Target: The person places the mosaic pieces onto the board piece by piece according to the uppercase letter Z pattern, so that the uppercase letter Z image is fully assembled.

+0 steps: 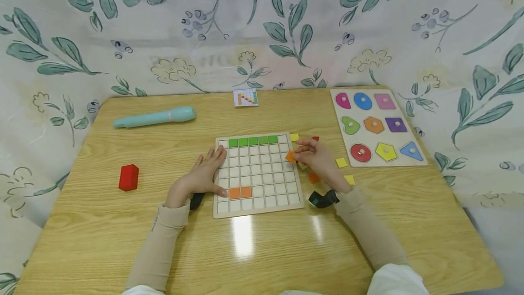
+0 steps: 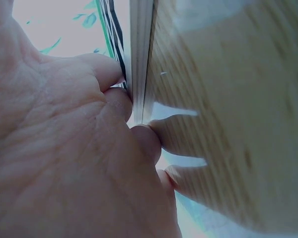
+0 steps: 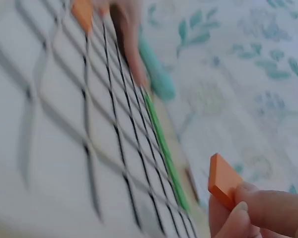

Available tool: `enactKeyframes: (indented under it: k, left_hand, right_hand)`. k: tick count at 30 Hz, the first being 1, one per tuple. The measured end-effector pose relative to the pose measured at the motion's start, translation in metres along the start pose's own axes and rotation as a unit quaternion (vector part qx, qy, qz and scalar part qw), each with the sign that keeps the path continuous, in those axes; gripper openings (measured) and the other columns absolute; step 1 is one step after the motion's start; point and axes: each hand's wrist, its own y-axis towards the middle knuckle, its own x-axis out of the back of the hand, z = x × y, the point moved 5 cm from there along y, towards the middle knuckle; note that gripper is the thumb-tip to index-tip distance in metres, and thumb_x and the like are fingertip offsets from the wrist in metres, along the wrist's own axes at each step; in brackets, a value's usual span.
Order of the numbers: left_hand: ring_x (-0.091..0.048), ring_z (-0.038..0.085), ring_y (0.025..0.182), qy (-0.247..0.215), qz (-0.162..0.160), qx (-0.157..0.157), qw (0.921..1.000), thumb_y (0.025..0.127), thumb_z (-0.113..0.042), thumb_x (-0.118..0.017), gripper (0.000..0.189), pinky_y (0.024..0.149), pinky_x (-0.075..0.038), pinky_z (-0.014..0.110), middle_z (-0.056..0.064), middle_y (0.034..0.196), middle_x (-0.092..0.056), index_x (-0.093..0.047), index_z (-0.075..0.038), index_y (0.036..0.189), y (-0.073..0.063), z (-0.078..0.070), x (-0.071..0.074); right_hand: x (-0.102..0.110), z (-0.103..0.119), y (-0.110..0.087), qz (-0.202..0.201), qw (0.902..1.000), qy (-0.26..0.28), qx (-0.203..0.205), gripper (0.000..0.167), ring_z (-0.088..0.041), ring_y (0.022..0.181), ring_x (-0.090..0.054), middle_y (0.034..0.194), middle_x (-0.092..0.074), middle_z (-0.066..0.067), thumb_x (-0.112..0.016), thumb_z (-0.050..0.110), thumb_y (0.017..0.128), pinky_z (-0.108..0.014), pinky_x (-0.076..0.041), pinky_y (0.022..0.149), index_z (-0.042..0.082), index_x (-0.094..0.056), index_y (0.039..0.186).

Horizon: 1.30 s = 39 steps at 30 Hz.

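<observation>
A square wooden grid board (image 1: 262,167) lies mid-table, with a row of green tiles (image 1: 253,140) near its far edge and two orange tiles (image 1: 240,192) in a nearer row. My left hand (image 1: 206,174) rests at the board's left edge with its fingers spread; the left wrist view shows fingertips (image 2: 148,141) along the board's side. Between thumb and fingers, my right hand (image 1: 317,158) pinches an orange tile (image 3: 222,179) over the board's right edge. Under and around that hand lie loose yellow tiles (image 1: 341,162) and another orange tile (image 1: 314,178), partly hidden.
A shape puzzle board (image 1: 378,126) with knobbed pieces lies at the right. A small pattern card (image 1: 246,98) sits at the back edge. Over on the left are a turquoise pen-shaped object (image 1: 155,117) and a red block (image 1: 128,177). A patterned curtain (image 1: 262,26) hangs behind the table.
</observation>
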Motion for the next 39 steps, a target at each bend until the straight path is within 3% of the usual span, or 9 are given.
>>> enactKeyframes:
  k: [5, 8, 13, 18, 27, 35, 39]
  left_hand:
    - [0.015, 0.041, 0.148, 0.001, -0.001, -0.001, 1.0, 0.068, -0.039, -0.084, 0.125, 0.117, 0.012, 0.063, 0.018, 0.163, 0.009, -0.002, -0.001, 0.155, 0.0, -0.001, 0.001]
    - [0.014, 0.041, 0.148, 0.002, -0.003, 0.001, 1.0, 0.068, -0.038, -0.084, 0.125, 0.117, 0.011, 0.063, 0.017, 0.163, 0.009, -0.003, -0.001, 0.155, 0.0, -0.002, 0.002]
    - [0.014, 0.041, 0.149, 0.001, -0.006, 0.002, 1.0, 0.068, -0.038, -0.085, 0.125, 0.117, 0.011, 0.063, 0.018, 0.163, 0.008, -0.003, -0.001, 0.155, -0.001, -0.002, 0.003]
    - [0.014, 0.041, 0.148, -0.003, -0.006, 0.002, 1.0, 0.068, -0.037, -0.085, 0.125, 0.117, 0.011, 0.062, 0.017, 0.163, 0.008, -0.003, -0.001, 0.155, -0.002, -0.001, 0.004]
    - [0.014, 0.041, 0.148, 0.001, -0.007, 0.003, 1.0, 0.067, -0.037, -0.085, 0.125, 0.117, 0.011, 0.063, 0.018, 0.163, 0.008, -0.003, 0.0, 0.155, -0.003, 0.0, 0.003]
    - [0.013, 0.04, 0.149, 0.011, -0.004, 0.002, 0.9999, 0.068, -0.039, -0.084, 0.125, 0.118, 0.009, 0.062, 0.017, 0.163, 0.008, -0.003, -0.001, 0.155, -0.001, 0.0, 0.001]
    - [0.012, 0.041, 0.149, 0.006, -0.004, -0.001, 1.0, 0.068, -0.038, -0.084, 0.124, 0.117, 0.008, 0.063, 0.018, 0.163, 0.007, -0.004, 0.0, 0.155, -0.003, -0.001, 0.002]
  right_hand:
    - [-0.044, -0.006, -0.014, 0.045, 0.9973, 0.048, -0.032, 0.047, -0.009, 0.077, -0.063, 0.099, -0.062, -0.001, -0.064, 0.002, 0.09, -0.02, -0.053, 0.066, 0.0, -0.05, 0.134]
    - [-0.063, -0.009, -0.021, 0.047, 0.9982, 0.038, -0.005, 0.045, -0.008, 0.072, -0.064, 0.096, -0.064, -0.005, -0.067, -0.001, 0.087, -0.02, -0.054, 0.062, -0.002, -0.053, 0.13]
    - [-0.084, -0.012, -0.029, 0.056, 0.9957, -0.034, 0.066, 0.04, -0.006, 0.071, -0.065, 0.096, -0.067, -0.017, -0.07, -0.002, 0.084, -0.019, -0.055, 0.062, -0.001, -0.058, 0.123]
    - [-0.092, -0.011, -0.033, 0.057, 0.9891, -0.084, 0.107, 0.036, -0.009, 0.076, -0.067, 0.093, -0.071, -0.016, -0.071, -0.001, 0.083, -0.017, -0.054, 0.067, 0.002, -0.062, 0.118]
    - [-0.1, -0.01, -0.034, 0.057, 0.9821, -0.114, 0.139, 0.036, -0.012, 0.076, -0.067, 0.09, -0.074, -0.012, -0.073, 0.001, 0.082, -0.018, -0.054, 0.068, 0.003, -0.064, 0.117]
    - [-0.108, -0.007, -0.037, 0.061, 0.9726, -0.173, 0.143, 0.033, -0.013, 0.078, -0.07, 0.086, -0.075, -0.005, -0.074, 0.002, 0.082, -0.02, -0.054, 0.071, 0.007, -0.066, 0.113]
    - [-0.102, -0.007, -0.038, 0.072, 0.9766, -0.156, 0.129, 0.034, -0.013, 0.081, -0.069, 0.093, -0.075, -0.007, -0.073, 0.004, 0.084, -0.019, -0.053, 0.07, 0.008, -0.065, 0.117]
